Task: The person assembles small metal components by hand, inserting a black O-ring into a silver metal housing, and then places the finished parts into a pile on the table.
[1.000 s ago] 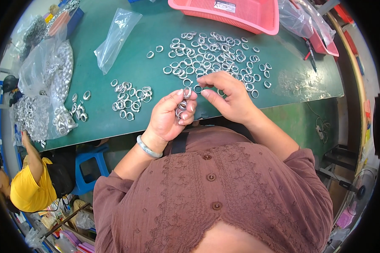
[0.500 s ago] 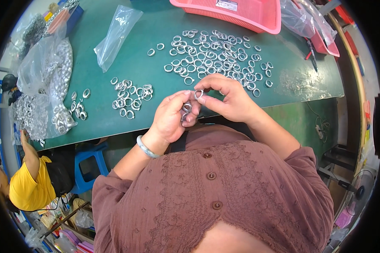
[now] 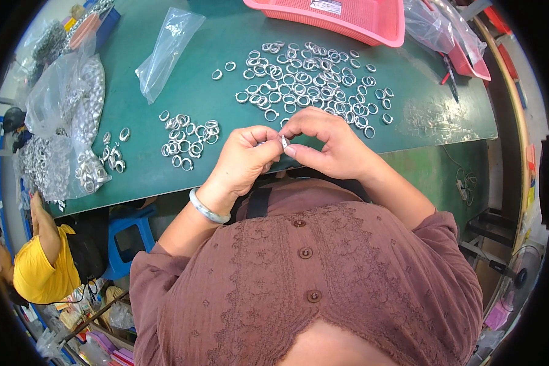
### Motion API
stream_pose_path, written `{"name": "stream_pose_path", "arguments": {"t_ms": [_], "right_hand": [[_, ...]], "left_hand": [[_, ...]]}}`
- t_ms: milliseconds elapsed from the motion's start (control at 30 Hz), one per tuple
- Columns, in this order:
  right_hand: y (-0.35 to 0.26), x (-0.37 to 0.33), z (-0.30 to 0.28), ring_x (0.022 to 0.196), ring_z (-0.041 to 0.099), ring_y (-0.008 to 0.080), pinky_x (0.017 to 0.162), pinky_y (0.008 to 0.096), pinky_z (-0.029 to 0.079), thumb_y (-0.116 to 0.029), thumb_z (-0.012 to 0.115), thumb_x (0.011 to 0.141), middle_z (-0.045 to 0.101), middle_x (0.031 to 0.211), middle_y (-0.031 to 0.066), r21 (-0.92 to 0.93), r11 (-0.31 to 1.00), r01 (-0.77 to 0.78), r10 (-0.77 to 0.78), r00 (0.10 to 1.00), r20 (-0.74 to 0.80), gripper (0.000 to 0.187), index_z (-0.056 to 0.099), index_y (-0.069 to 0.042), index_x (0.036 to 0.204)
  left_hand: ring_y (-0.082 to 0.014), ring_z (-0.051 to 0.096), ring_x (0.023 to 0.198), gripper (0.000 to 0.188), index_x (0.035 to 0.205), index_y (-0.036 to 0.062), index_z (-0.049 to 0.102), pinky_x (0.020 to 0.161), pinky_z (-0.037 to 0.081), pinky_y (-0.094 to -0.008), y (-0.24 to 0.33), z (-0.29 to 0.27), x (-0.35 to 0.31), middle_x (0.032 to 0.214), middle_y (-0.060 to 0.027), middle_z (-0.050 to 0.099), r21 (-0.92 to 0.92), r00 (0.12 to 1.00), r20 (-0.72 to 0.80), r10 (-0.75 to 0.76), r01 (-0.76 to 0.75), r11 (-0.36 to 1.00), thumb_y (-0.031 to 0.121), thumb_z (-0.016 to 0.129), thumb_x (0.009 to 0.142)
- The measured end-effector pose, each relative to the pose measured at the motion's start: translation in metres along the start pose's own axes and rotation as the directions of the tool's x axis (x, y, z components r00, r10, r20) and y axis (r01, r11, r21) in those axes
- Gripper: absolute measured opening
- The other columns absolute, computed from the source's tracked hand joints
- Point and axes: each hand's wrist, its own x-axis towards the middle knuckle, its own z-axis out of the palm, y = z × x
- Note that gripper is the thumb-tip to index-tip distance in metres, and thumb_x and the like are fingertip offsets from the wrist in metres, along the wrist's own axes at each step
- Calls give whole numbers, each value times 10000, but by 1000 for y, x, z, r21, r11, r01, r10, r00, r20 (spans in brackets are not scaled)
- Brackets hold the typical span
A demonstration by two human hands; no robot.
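Observation:
Between the thumb and fingers of my right hand is a small silver metal ring, turned nearly edge-on. My left hand is curled closed right beside it, fingertips at the ring. What lies inside its fingers is mostly hidden; a bit of silver metal shows at the fingertips. Both hands are above the near edge of the green table. Beyond them spreads a large scatter of silver rings, many with a small lug. A smaller cluster of rings lies to the left of my left hand.
A pink basket stands at the far side, and a flat clear plastic bag lies left of it. Bags of metal parts crowd the left end. A pen lies far right. A yellow-shirted person is at lower left, near a blue stool.
My left hand has turned over and its fingers have closed, covering the rings seen in it before. The ring in my right fingers has rotated from face-on to nearly edge-on.

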Motion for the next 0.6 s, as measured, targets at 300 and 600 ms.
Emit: {"name": "stream_pose_path", "arguments": {"t_ms": [300,600], "right_hand": [[1,-2,3,785,575,233,720,320,456,-80,623,736,607,812,79,4,1000,-11,11,999,-52,107,598,-30,827],[2,-10,4,825,553,85,735,233,454,-65,591,825,595,835,12,634,699,-330,419,908,11,163,600,17,965]], "left_hand": [[-28,385,499,42,776,45,596,443,276,-166,1,3,1,618,24,502,-172,997,1,-80,79,982,87,596,775],[-53,387,514,101,878,19,583,432,275,-173,-2,5,-3,680,-9,499,-312,997,69,-32,52,949,52,522,805]]}}
